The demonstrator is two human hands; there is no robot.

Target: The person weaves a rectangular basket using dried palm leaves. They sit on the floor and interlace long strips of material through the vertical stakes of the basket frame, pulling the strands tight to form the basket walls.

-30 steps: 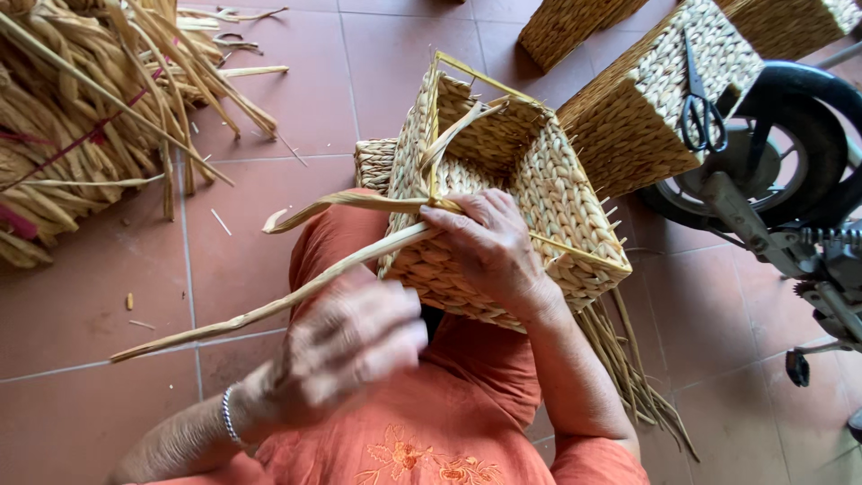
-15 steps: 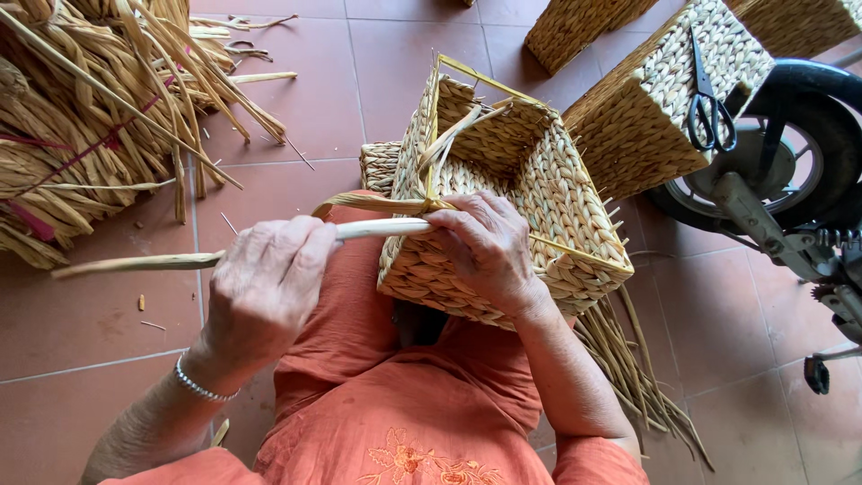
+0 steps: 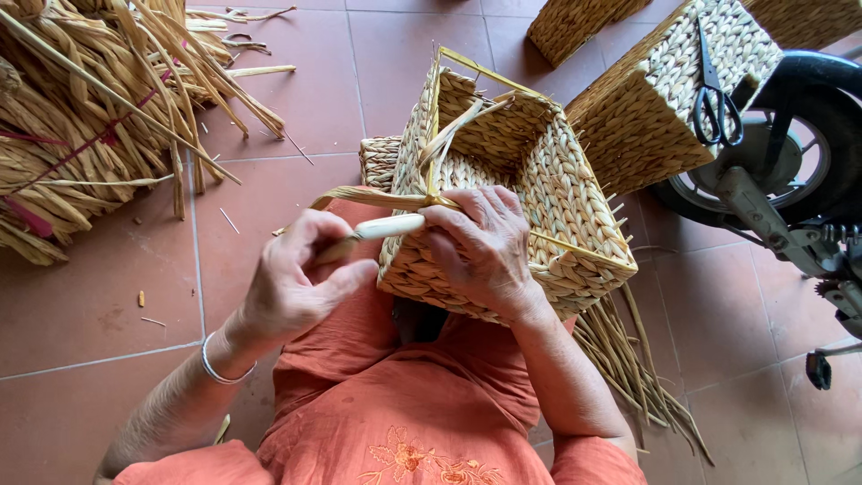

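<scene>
From the head camera, I judge the step in hand to be weaving a strand into the rim of the basket (image 3: 530, 224), which rests tilted on the person's lap with its open mouth facing twelve o'clock. The right hand (image 3: 480, 247) lies spread over the basket's near wall at about five o'clock from the opening, fingers half curled, thumb and forefinger pinching the strand (image 3: 386, 226) where it meets the yellow frame (image 3: 575, 241). The left hand (image 3: 292, 283) sits at nine o'clock from the basket, just beside it, fingers closed narrowly around the strand's darker free end. I reckon the next move calls for a steady pull toward nine o'clock while the right hand keeps the basket from turning, since the strand looks flat and liable to twist. Further out on the tiled floor (image 3: 296, 81), a heap of straw (image 3: 81, 117) lies at ten o'clock, well apart. At one o'clock another basket (image 3: 655, 108) carries scissors (image 3: 716, 99), touching its top, with a wheel (image 3: 808, 144) just beside it.
</scene>
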